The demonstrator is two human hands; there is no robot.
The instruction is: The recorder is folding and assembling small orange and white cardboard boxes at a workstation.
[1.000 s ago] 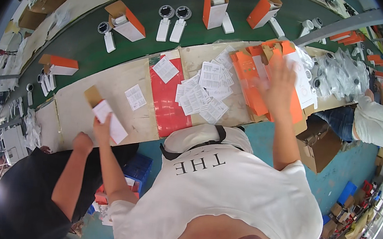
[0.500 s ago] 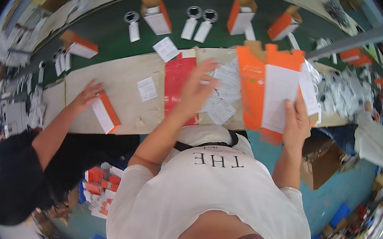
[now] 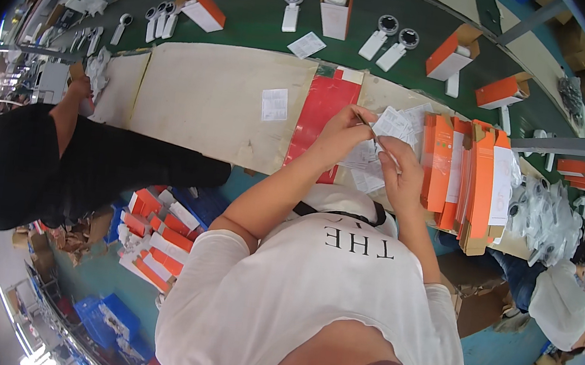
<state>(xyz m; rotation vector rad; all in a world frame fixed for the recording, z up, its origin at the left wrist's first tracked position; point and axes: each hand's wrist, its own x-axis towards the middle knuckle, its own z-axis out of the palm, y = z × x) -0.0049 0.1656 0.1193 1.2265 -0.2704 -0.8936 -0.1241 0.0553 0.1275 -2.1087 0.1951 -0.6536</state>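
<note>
Right hand [image 3: 401, 167] moved off the flat orange cartons [image 3: 476, 203], gripped half a second earlier, and met the left hand [image 3: 347, 132] near the leaflets [image 3: 394, 125]. Green conveyor belt [image 3: 252, 26]: ran across the back, bearing open orange-and-white boxes [image 3: 336, 18] and white round-headed devices [image 3: 291, 18]. Pale worktable [image 3: 202, 93]: stood along the belt's near side. Cartons: lay stacked at right, beside the right hand. Red sheet [image 3: 323, 107]: lay left of the leaflets. Hands: left, fingers curled, pinched a thin dark item [image 3: 363, 120]; right, fingers bent close by, grip impossible to tell. Leaflets: white, printed, overlapped loosely between sheet and cartons. Thin dark item: kind unclear.
</note>
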